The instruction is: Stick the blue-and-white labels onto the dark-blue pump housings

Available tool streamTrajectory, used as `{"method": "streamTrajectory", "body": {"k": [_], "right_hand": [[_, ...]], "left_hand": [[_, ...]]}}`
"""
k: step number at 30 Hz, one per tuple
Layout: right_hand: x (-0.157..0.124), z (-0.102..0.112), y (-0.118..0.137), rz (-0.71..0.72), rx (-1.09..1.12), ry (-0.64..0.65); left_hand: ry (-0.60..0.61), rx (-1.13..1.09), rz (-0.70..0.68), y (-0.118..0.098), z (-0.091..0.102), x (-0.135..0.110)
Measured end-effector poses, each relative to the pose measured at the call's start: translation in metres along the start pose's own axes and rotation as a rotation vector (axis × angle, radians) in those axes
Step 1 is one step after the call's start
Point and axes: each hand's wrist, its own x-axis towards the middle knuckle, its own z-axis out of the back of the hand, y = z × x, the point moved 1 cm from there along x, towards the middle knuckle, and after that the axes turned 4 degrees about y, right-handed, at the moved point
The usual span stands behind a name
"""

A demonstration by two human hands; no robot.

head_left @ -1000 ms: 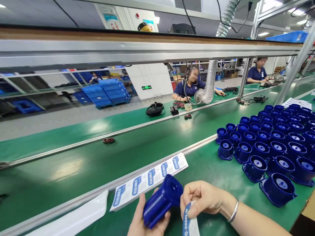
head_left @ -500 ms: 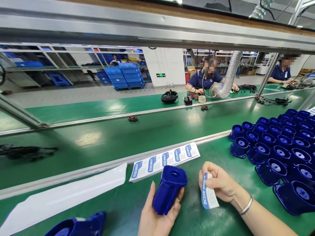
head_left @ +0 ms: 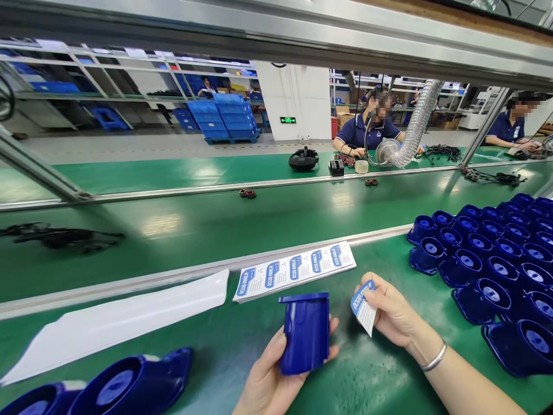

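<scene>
My left hand (head_left: pixel 270 374) grips a blue plastic housing (head_left: pixel 305 331), held upright with a flat side toward me. My right hand (head_left: pixel 391 311) pinches a small blue-and-white label (head_left: pixel 363 300) just right of the housing, a gap between them. A strip of the same labels (head_left: pixel 296 270) lies on the green bench (head_left: pixel 371 377) just beyond both hands. A silver bangle (head_left: pixel 433 358) sits on my right wrist.
Several blue housings (head_left: pixel 488 259) stand in rows at the right. Two more (head_left: pixel 129 383) lie at the lower left. A white backing sheet (head_left: pixel 112 325) lies left of the labels. The green conveyor (head_left: pixel 216 225) carries small parts (head_left: pixel 247 193). Two people work across it.
My left hand has turned the housing from open end tilted up to a flat side facing me. My right hand has raised the label. The view has dropped and shifted left.
</scene>
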Motion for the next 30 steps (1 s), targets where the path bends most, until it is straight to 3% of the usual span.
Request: {"method": "streamTrajectory", "body": {"k": [5,10,13,19,22,30], "right_hand": [[-0.004,-0.005,0.004,0.002,-0.031,-0.076],[-0.003,-0.007,0.007,0.012,-0.120,-0.169],[-0.002,-0.008,0.007,0.035,-0.201,-0.181],[-0.007,-0.011,0.006,0.065,-0.193,-0.154],[-0.010,-0.014,0.006,0.047,-0.203,-0.131],[-0.016,-0.020,0.004,0.020,-0.273,-0.135]], "left_hand": [[-0.067,0.040,-0.059,0.008,-0.022,0.004],[-0.147,0.008,0.004,0.008,-0.035,0.013],[-0.179,0.021,0.033,0.008,-0.034,0.014],[-0.304,0.115,-0.108,0.014,-0.021,0.013],[-0.351,0.175,-0.107,0.017,-0.021,0.015],[-0.276,0.257,-0.152,0.017,-0.033,0.016]]}}
